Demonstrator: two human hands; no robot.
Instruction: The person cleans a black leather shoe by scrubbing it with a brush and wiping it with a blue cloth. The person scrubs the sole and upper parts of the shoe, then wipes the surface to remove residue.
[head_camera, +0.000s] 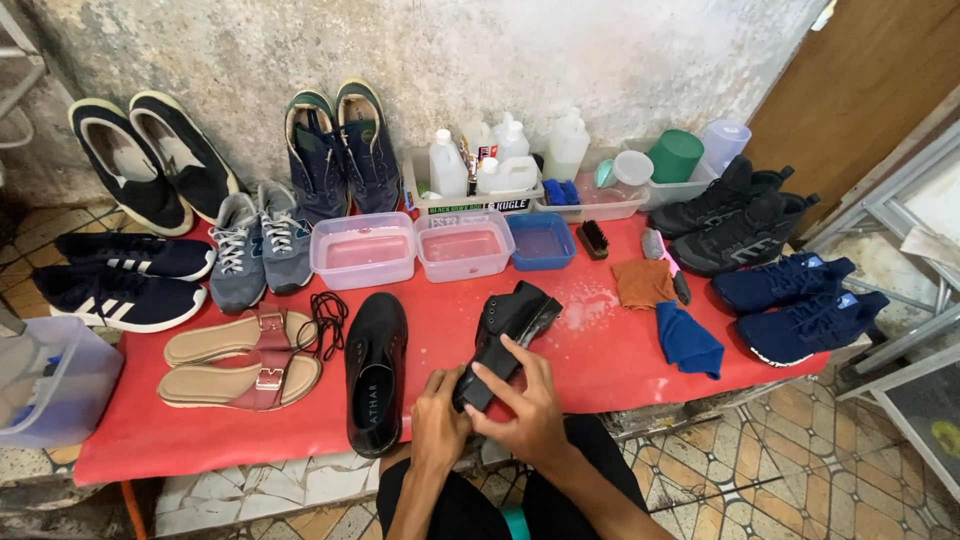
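Both my hands hold a black leather shoe (512, 322) tilted over the front of the red table (600, 350). My left hand (438, 418) grips its near end from the left. My right hand (528, 402) rests on top of it, fingers spread over the heel part. Its mate, a second black shoe (375, 370), lies flat on the table just to the left, opening up. Loose black laces (325, 318) lie beside that shoe.
Tan sandals (243, 358) lie at the left. Two clear tubs of water (408, 247) and a blue tub (541, 240) stand mid-table, bottles (500, 160) behind them. A brush (594, 238), orange cloth (643, 283) and blue cloth (690, 340) lie right. Sneakers line both sides.
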